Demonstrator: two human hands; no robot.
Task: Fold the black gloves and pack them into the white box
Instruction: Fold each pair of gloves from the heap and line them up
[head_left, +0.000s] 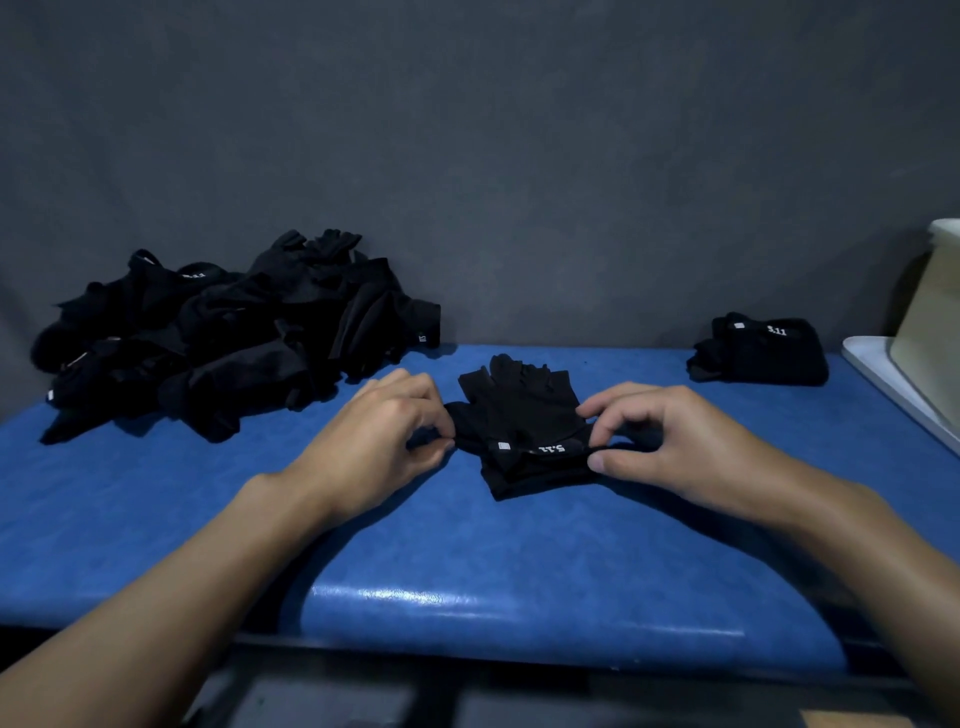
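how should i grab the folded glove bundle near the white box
Take the folded bundle across its middle, from above, probably with the right hand, which is nearer. It lies flat on the blue table with loose finger ends sticking out left, so clamping near and far edges should keep the fold shut.

Blk gloves flat, mid-table

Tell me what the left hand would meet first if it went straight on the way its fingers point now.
The black glove between the hands: the left hand pinches its left edge. Beyond it, probably the right hand, which pinches the cuff.
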